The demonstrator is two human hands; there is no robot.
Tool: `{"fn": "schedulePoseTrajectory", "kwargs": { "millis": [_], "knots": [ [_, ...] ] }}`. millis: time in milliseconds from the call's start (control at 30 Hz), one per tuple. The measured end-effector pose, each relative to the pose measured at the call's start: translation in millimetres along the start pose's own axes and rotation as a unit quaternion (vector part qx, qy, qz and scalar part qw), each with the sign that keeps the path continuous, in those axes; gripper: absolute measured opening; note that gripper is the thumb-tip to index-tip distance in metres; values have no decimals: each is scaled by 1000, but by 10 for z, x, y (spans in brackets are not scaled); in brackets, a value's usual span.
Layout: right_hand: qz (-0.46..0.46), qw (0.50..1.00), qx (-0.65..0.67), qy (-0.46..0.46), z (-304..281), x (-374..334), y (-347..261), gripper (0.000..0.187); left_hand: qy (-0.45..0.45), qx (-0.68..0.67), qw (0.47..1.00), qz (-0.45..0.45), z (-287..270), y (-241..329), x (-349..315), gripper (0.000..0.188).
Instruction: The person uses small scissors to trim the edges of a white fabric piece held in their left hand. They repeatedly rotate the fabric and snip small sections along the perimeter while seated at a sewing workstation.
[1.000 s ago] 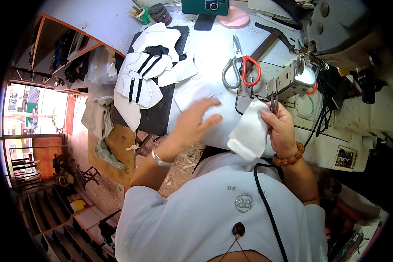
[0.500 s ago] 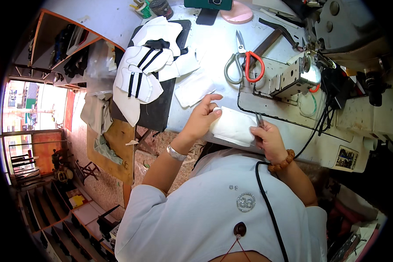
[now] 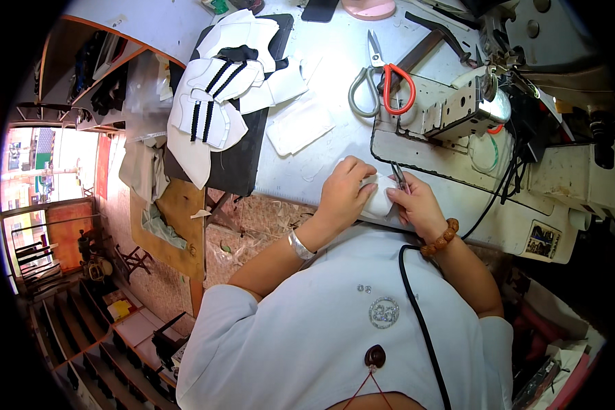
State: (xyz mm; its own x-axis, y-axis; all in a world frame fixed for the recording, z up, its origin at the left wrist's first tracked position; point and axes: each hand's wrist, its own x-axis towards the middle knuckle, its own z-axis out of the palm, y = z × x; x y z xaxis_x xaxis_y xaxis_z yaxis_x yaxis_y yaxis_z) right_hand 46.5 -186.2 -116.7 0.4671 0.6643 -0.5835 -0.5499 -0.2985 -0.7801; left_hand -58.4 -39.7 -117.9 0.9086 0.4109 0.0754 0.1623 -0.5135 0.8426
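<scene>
A white piece of sheet material [image 3: 380, 199], bent upward, is between my two hands in front of my belly, over the table's near edge. My left hand [image 3: 347, 193] grips its left side, fingers curled over the top. With thumb and fingers my right hand [image 3: 420, 208] pinches its right edge. The same right hand holds small metal snips [image 3: 398, 176], their two narrow points upward and slightly apart. On the table beyond my left hand lie flat white pieces [image 3: 301, 126]. The lower part of the bent piece is partly hidden by my fingers.
Scissors [image 3: 383, 78] with red and grey handles lie beside a hammer [image 3: 417, 51]. A sewing machine [image 3: 468, 109] stands at the right. White cut pieces with black trim [image 3: 212, 89] are piled on a black board [image 3: 251, 147]. A black cable [image 3: 417, 301] crosses my shirt.
My left hand has moved right and closer to my right hand. The white piece, flatter before, is now bent between them. The view has shifted, so table items sit slightly higher in the picture.
</scene>
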Motion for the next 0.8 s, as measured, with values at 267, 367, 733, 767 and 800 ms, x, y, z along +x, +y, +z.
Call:
{"fn": "schedulePoseTrajectory", "kwargs": {
  "millis": [267,367,733,767,800],
  "knots": [
    [-55,998,-19,-3,28,63,93,15,-14,59,998,29,-20,82,135,8],
    [-53,998,17,14,36,53,93,15,64,-162,984,30,-90,-16,179,6],
    [-77,997,-6,16,74,62,115,15,-7,102,993,63,14,114,177,12],
    [-68,997,-5,21,73,64,108,15,14,73,995,67,4,106,197,10],
    [-60,998,-4,26,73,66,96,15,35,44,996,71,-25,89,221,9]
  ]
}}
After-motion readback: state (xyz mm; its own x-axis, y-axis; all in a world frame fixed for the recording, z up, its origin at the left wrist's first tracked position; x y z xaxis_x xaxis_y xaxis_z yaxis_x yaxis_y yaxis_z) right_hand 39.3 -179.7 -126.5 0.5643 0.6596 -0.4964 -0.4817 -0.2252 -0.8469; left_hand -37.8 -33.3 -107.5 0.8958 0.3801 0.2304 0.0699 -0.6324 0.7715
